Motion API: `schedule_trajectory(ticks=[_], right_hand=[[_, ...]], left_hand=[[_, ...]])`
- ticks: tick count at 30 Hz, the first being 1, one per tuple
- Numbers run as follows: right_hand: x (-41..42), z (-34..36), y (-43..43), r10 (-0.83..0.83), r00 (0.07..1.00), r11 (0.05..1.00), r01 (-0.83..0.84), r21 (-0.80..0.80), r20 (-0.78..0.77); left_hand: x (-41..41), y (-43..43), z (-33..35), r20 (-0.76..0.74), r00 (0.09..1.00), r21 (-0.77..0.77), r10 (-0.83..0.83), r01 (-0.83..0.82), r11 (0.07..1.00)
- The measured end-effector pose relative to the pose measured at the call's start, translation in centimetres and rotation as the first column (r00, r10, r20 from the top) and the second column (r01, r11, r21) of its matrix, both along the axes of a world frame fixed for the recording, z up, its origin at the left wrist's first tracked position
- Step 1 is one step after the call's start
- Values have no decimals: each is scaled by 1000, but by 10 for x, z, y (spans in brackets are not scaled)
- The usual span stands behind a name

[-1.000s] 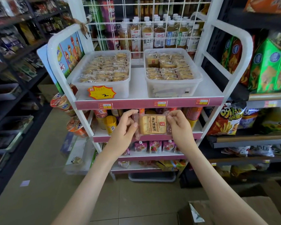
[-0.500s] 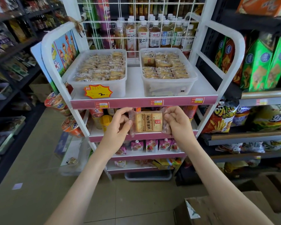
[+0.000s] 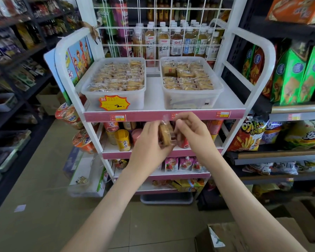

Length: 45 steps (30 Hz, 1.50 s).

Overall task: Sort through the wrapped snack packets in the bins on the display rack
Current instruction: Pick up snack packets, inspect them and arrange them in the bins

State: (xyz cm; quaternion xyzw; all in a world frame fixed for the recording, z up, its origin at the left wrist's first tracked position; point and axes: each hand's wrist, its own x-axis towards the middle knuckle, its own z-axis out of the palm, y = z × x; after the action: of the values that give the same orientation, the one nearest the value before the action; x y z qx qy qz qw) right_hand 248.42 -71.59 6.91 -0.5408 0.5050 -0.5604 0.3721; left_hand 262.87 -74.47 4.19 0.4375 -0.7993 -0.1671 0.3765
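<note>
Two hands, the left hand (image 3: 149,142) and the right hand (image 3: 195,131), hold one wrapped packet (image 3: 165,136). The display rack (image 3: 153,95) carries two clear bins, a left bin (image 3: 91,99) and a right bin (image 3: 189,100), their packets too many to count. One yellow starburst tag (image 3: 115,104), three shelf-edge price labels (image 3: 117,117) and two noodle bowls (image 3: 66,113) show.

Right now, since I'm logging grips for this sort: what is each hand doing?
Left hand: closed, holding the snack packet.
Right hand: closed, holding the same packet from its other side.
</note>
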Motion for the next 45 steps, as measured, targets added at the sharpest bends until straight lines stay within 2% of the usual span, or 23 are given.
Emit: schedule_trajectory(ticks=[2, 4, 6, 8, 11, 15, 19, 21, 23, 26, 31, 37, 41, 45], right_hand=[[-7, -7, -2, -96, 994, 995, 95, 24, 56], [-12, -15, -3, -131, 991, 983, 128, 130, 15], [-14, -22, -3, -40, 999, 974, 32, 226, 31], [-13, -23, -2, 31, 995, 969, -54, 242, 98], [-9, -22, -3, -39, 999, 979, 31, 199, 36], [-8, -27, -7, -209, 940, 968, 238, 81, -270], [-9, -35, -8, -257, 861, 965, 252, -71, -439], [-9, -36, -8, -277, 848, 960, 262, -96, -451], [-10, -35, -8, -284, 844, 958, 264, -109, -455], [-9, -37, -7, -285, 830, 958, 236, -161, -480], [-10, -38, -7, -297, 829, 953, 231, -194, -474], [-15, -32, -9, -366, 812, 925, 262, -276, -455], [-21, -26, -12, -349, 845, 928, 251, -276, -405], [-29, -21, -17, -334, 830, 932, 218, -291, -448]], left_hand=[[3, 2, 3, -247, 969, 194, -2, 51, 980], [6, 5, 5, -480, 877, 340, -9, 195, 920], [8, 7, 4, -638, 770, 385, -10, 331, 862], [8, 8, 3, -700, 714, 392, -6, 391, 833], [9, 3, -1, -683, 730, 413, -17, 405, 816], [11, -1, -1, -614, 789, 478, 10, 361, 801], [18, -3, 0, -522, 853, 586, 29, 333, 739], [23, -4, 1, -515, 857, 622, -14, 385, 682], [26, -5, 3, -527, 848, 641, 50, 358, 679], [27, -7, 4, -396, 903, 594, 163, 116, 796], [27, -7, 4, -379, 904, 514, 196, 30, 857], [26, -13, 13, -444, 879, 541, 174, 108, 834], [25, -20, 22, -437, 890, 505, 134, 120, 855], [19, -25, 25, -438, 891, 471, 121, 113, 875]])
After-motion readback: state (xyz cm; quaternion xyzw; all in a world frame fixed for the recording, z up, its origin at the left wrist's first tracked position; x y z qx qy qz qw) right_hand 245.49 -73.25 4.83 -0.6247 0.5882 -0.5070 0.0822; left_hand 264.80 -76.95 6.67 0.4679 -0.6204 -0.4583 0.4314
